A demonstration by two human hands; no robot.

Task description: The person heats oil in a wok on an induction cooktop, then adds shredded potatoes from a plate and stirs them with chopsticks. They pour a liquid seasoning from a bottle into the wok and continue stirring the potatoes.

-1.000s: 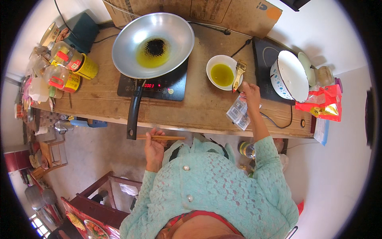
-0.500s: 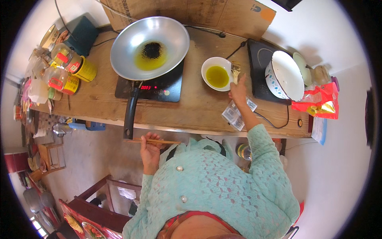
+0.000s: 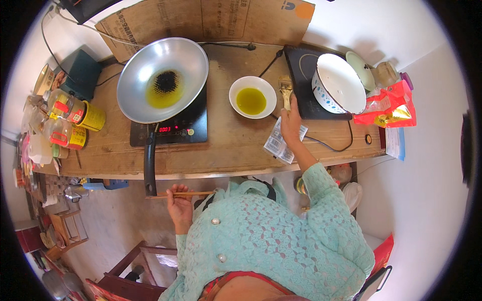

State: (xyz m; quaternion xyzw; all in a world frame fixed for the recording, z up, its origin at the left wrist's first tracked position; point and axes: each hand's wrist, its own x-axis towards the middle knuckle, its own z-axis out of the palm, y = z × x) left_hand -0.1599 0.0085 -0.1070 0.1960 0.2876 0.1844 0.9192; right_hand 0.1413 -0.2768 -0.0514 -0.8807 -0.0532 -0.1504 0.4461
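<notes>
My right hand (image 3: 291, 123) is closed round the handle of a flat-bristled brush (image 3: 286, 86), whose bristles point away from me. The brush is just right of a white bowl (image 3: 271, 106) of yellow-green oil (image 3: 251, 101), with a gap between them. Below the counter's front edge, my left hand (image 3: 179, 208) grips a pair of chopsticks (image 3: 202, 193), held sideways near the end of the wok handle (image 3: 150, 168). The silver wok (image 3: 193, 62) sits on a lit induction cooker (image 3: 198, 123). Yellow-green oil with a dark patterned patch shows in its bottom.
A white enamel pot (image 3: 324, 93) stands on a second black cooker (image 3: 298, 65) at the right, beside a red packet (image 3: 399, 108). A clear plastic wrapper (image 3: 275, 143) lies by my right wrist. Jars (image 3: 65, 131) crowd the left end, and cardboard (image 3: 226, 22) leans behind.
The brush has moved off the bowl's right rim and now stands apart from it. My left hand still holds the chopsticks. The whole view has shifted a little.
</notes>
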